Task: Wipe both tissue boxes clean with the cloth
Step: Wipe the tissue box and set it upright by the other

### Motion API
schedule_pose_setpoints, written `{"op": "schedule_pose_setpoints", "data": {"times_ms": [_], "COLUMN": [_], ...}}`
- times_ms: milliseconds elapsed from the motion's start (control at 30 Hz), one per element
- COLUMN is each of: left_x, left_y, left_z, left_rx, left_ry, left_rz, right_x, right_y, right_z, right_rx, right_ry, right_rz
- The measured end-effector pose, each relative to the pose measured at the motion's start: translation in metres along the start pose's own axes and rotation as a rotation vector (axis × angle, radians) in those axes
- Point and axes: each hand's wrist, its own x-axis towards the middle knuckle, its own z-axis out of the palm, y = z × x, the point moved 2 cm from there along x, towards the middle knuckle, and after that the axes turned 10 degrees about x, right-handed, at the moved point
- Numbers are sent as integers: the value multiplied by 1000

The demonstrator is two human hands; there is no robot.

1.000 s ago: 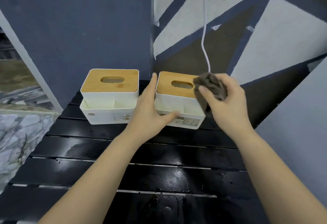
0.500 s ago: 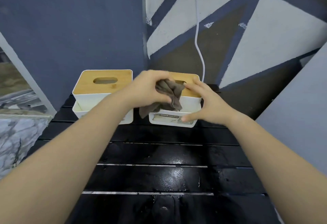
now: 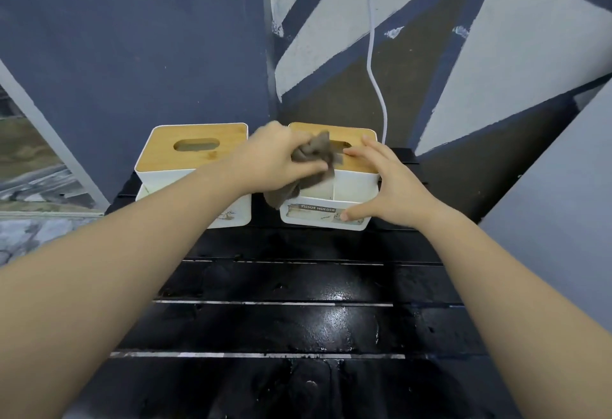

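Observation:
Two white tissue boxes with wooden lids stand side by side at the back of a black slatted table. The left tissue box (image 3: 185, 160) is partly hidden by my left forearm. My left hand (image 3: 275, 160) grips a crumpled brown cloth (image 3: 311, 163) against the front left top of the right tissue box (image 3: 354, 187). One end of the cloth hangs down over the box's front. My right hand (image 3: 387, 187) holds that box, fingers on its lid and thumb on the labelled front.
The black slatted table (image 3: 298, 316) looks wet and glossy. Dark painted walls (image 3: 149, 38) meet in a corner right behind the boxes. A white cable (image 3: 372, 54) hangs down the wall behind the right box.
The cloth passed from my right hand to my left. My right hand now steadies the right box, and my left hand presses the cloth on it.

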Motion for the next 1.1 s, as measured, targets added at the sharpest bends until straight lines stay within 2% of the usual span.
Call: {"op": "schedule_pose_setpoints", "data": {"times_ms": [67,100,167,267,500,567,633,700,733,833,900,1000,1100], "left_x": [1,1,1,4,12,8,4,-1,-3,-11,-22,-47,-81], "left_y": [-16,-23,-30,-9,57,69,69,62,56,34,21,9,12], "left_z": [-15,-24,-38,-38,19,24,27,24,19,-5,-24,-48,-64], "left_rx": [-145,-211,-291,-233,-144,87,160,100,52,-228,-335,-406,-479], "left_ry": [188,228,160,19,-128,-75,19,130,190,401,489,525,455], "left_rz": [-171,-238,-261,-120,133,227,244,131,20,-289,-423,-549,-633], "right_x": [0,0,-1,-1,-3,-3,-3,-2,-2,-4,-10,-34,-73], "right_y": [3,4,4,6,4,5,5,4,3,0,-8,-27,-42], "right_z": [1,1,0,1,2,2,2,3,2,-2,-3,-2,9], "right_rx": [8,11,20,26,118,128,142,127,94,-68,-111,-13,33], "right_ry": [2,-1,-5,6,30,35,33,23,15,-12,17,117,162], "right_rz": [4,6,3,-6,-10,-1,6,14,17,29,35,3,-29]}}
